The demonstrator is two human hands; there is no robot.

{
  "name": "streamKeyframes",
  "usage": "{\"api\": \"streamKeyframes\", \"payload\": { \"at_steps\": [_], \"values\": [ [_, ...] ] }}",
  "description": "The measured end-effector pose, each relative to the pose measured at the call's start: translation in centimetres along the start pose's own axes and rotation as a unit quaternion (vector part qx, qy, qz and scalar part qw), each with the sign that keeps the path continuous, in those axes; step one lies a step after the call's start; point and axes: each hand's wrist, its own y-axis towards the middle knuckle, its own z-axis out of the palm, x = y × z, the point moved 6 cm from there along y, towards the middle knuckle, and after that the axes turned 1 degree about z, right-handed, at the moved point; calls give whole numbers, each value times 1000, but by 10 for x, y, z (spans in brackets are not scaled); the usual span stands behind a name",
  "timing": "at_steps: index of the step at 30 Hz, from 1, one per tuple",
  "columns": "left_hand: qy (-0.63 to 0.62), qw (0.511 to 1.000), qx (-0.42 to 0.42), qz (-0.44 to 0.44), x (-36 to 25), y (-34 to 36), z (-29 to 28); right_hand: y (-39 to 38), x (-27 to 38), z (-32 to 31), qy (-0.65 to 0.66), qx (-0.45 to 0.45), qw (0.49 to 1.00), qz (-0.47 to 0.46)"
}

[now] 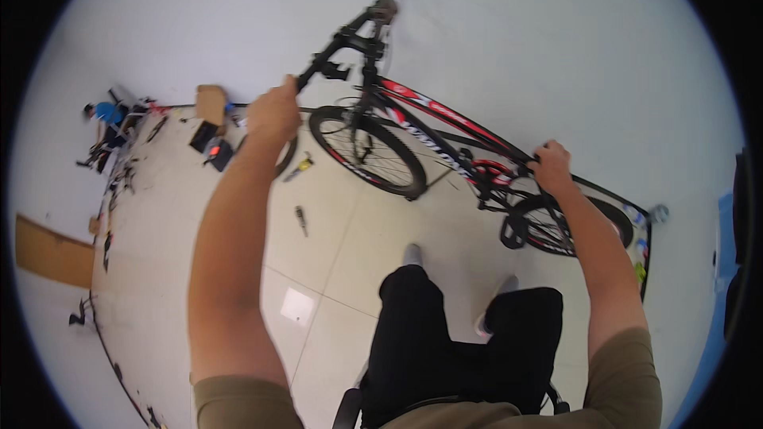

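Note:
A black, red and white bicycle (445,115) stands lengthwise before me, close to the pale wall. My left hand (274,115) is closed round the near end of its black handlebar (332,46). At the rear end of the top tube, my right hand (551,167) grips the bicycle frame; the fingers' far side is hidden. No saddle shows there. The front wheel (412,184) is to the left, below the handlebar, and the rear wheel (618,221) is partly covered by my right forearm. A black pedal (514,232) sticks out toward my feet.
A yellow-handled tool (302,165) and a dark tool (301,221) lie on the tiles. Behind my left forearm are another wheel (289,156) and a cardboard box (211,103). A person in blue (109,113) is far left. Small items (640,250) line the right wall.

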Motion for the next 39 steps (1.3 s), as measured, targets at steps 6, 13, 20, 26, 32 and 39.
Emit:
{"api": "streamKeyframes", "payload": {
  "at_steps": [6,13,20,26,32,39],
  "values": [
    [8,1000,3,-4,-2,0,-6,-7,10,-9,3,7,1000,8],
    [8,1000,2,2,-3,1,-4,-8,7,-8,-5,17,1000,19],
    [24,1000,-8,5,2,6,2,-5,9,-6,-17,34,999,26],
    [25,999,-15,19,1,5,2,-7,10,-9,-31,45,998,29],
    [24,999,-24,27,1,7,2,-6,9,-7,-35,42,998,27],
    [23,999,-17,18,0,3,-1,-6,10,-7,-36,34,999,20]
  ]
}}
